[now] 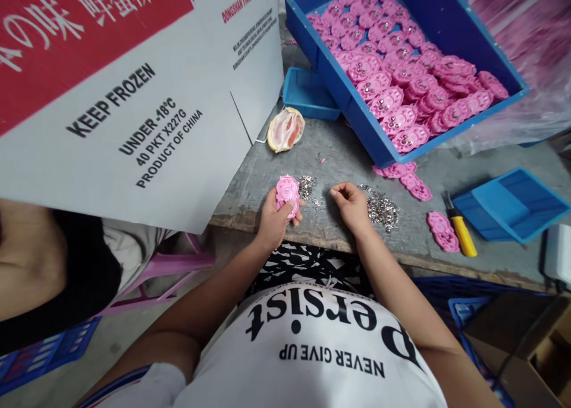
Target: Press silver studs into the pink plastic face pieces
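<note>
Left hand (272, 222): fingers were closed on one pink piece (287, 189) over the surface (325, 140), broad side up, apparently for a clear view. Right hand (351, 206): fingers were pinched together; contents could not be told. Metal parts (384, 212): lay in two heaps, likely for easy reach. Shirt (332, 360): read "Persist". Carton (187, 93): read "KEEP FROZEN".

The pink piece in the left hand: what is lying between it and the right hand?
In the head view, a small pile of shiny bits lies between the pink piece and the right hand, then grey tabletop.
</note>
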Motion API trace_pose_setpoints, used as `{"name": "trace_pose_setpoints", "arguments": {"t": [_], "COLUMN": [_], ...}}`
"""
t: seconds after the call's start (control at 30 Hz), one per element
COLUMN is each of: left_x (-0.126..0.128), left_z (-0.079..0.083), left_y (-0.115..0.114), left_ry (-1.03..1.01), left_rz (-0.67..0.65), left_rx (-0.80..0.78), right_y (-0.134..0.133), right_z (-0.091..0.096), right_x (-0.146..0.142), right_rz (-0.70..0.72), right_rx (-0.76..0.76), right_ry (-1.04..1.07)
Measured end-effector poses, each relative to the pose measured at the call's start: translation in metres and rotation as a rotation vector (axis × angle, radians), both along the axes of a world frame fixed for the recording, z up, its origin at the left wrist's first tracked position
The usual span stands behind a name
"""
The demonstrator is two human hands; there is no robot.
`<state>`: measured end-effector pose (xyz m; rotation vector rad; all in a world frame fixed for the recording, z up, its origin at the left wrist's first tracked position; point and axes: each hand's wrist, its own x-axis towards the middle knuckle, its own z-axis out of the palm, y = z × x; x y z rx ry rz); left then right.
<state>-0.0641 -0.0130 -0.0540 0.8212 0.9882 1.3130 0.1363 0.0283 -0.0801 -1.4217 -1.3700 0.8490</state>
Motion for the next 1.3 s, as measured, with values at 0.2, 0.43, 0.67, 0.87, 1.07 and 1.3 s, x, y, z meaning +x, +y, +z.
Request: {"name": "trace_pose_setpoints", "arguments": {"t": [0.2, 0.43, 0.67, 0.87, 1.07, 1.3], "left_x": [0.001, 0.0, -0.001, -0.001, -0.001, 0.0], "left_z": [0.0, -0.001, 0.0, 0.001, 0.001, 0.0], "left_y": [0.0, 0.001, 0.001, 0.0, 0.0, 0.0], "left_ry": [0.001, -0.003, -0.011, -0.012, -0.013, 0.008], "left_rz": [0.005, -0.001, -0.008, -0.006, -0.005, -0.012], "left_rx": [-0.001, 0.003, 0.004, -0.004, -0.003, 0.012], "right_y": [-0.008, -0.01, -0.007, -0.003, -0.006, -0.022], "right_z": [0.007, 0.014, 0.008, 0.007, 0.002, 0.032], "right_x": [-0.005, -0.01, -0.006, -0.004, 0.011, 0.019], "right_rz": [0.194, 0.302, 0.247, 0.143, -0.068, 0.05], "right_rx": [0.139, 0.145, 0.116, 0.099, 0.053, 0.182], "right_ry": [-0.392, -0.69, -0.563, -0.334, -0.021, -0.416]}}
